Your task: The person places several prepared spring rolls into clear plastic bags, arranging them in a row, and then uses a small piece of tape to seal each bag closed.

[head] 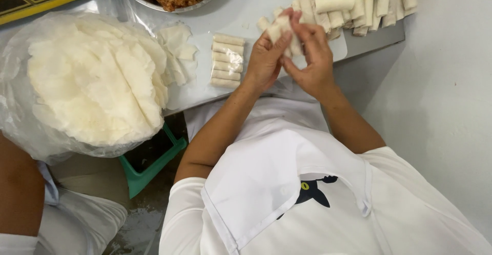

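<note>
Spring roll (281, 32) between both hands

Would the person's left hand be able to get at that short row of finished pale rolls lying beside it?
Probably yes: the left hand is just beside the row of pale wrapped rolls, with bare work surface between, though both hands hold a pale roll.

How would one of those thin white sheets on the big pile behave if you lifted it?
Probably floppy: the wrapper sheets on the pile curl and droop at their edges. Likely very light and easily torn, since they look paper-thin. They may cling together, as the layers lie closely overlapped.
</note>
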